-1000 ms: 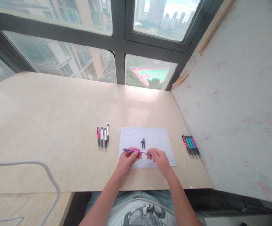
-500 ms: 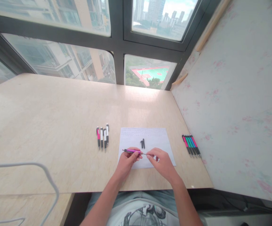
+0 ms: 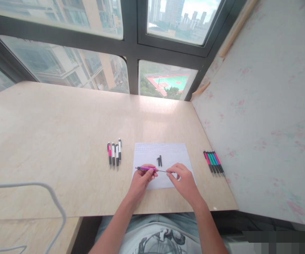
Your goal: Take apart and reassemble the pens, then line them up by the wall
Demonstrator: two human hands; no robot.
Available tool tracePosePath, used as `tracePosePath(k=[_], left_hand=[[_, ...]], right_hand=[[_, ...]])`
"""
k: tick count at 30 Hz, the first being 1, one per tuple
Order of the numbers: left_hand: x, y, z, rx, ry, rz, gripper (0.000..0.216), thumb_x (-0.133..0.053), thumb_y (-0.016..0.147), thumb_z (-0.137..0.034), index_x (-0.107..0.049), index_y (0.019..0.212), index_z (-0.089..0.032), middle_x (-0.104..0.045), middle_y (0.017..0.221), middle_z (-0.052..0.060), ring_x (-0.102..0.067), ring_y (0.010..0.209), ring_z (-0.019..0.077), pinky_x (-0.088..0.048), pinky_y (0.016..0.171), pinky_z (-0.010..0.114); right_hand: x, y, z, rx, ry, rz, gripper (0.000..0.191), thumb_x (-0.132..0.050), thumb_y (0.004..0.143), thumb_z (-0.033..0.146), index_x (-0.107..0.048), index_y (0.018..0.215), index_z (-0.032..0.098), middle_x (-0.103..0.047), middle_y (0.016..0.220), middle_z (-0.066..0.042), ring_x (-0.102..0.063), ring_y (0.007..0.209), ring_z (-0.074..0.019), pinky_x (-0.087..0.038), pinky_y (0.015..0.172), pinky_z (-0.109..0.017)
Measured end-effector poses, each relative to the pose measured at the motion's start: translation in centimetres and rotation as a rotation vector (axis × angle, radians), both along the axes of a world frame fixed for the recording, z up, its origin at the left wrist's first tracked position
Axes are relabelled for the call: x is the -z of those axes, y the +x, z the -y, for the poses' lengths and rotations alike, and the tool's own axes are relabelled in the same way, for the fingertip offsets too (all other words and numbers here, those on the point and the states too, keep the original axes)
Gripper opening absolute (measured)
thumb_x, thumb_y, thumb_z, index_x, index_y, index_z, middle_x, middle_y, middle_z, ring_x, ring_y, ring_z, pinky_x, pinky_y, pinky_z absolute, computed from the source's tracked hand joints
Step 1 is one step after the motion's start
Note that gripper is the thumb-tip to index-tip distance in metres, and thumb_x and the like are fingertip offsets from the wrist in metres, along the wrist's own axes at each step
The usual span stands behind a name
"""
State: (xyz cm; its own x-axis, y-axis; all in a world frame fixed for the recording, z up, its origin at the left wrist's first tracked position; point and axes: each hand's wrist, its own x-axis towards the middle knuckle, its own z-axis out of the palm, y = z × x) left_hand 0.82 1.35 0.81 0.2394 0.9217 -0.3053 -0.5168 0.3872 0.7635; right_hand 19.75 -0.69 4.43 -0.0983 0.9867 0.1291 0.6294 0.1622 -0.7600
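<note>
My left hand (image 3: 140, 182) is closed around a purple pen barrel (image 3: 149, 168), its clip end pointing left. Out of the barrel's right end sticks a thin ink refill (image 3: 162, 171), pinched at its far end between the thumb and fingertips of my right hand (image 3: 183, 180). Both hands are over a white sheet of paper (image 3: 165, 149) with lines of writing along its top. Just beyond the hands, two small black pen parts (image 3: 159, 161) lie side by side on the sheet.
Several pens (image 3: 113, 155), one pink and the others white, lie left of the paper. To the right, a row of coloured pens (image 3: 214, 163) lies near the wall (image 3: 263, 116). A grey cable (image 3: 49, 192) curves over the table's left front. Windows stand behind.
My hands have moved slightly apart, the right one rightward and the left one a little leftward. A longer stretch of refill now shows outside the barrel.
</note>
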Motion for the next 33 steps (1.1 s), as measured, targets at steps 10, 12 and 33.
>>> tracePosePath(k=[10, 12, 33], left_hand=[[0.1, 0.1, 0.0, 0.085, 0.051, -0.056, 0.023, -0.074, 0.076, -0.031, -0.070, 0.090, -0.014, -0.070, 0.074, 0.006, -0.060, 0.067, 0.0134, -0.044, 0.062, 0.023], [0.2, 0.1, 0.1, 0.086, 0.056, -0.059, 0.022, -0.074, 0.076, -0.031, -0.070, 0.090, -0.014, -0.071, 0.074, 0.006, -0.061, 0.068, 0.0136, -0.044, 0.063, 0.024], [0.2, 0.0, -0.1, -0.061, -0.050, 0.025, 0.023, -0.075, 0.075, -0.029, -0.068, 0.090, -0.015, -0.068, 0.081, 0.004, -0.059, 0.069, 0.0101, -0.045, 0.063, 0.020]], right_hand=[[-0.2, -0.7, 0.3, -0.065, 0.019, 0.075, 0.020, -0.057, 0.085, 0.011, -0.068, 0.096, 0.024, -0.064, 0.087, -0.003, -0.056, 0.085, -0.0197, -0.048, 0.068, -0.030], [-0.4, -0.8, 0.3, -0.073, 0.033, 0.096, 0.021, -0.057, 0.085, 0.011, -0.067, 0.096, 0.025, -0.064, 0.087, -0.003, -0.056, 0.085, -0.0198, -0.047, 0.072, -0.031], [0.7, 2.8, -0.2, 0.055, -0.051, 0.080, 0.014, -0.056, 0.086, 0.025, -0.069, 0.082, 0.021, -0.069, 0.081, -0.004, -0.061, 0.074, -0.0190, -0.048, 0.064, -0.030]])
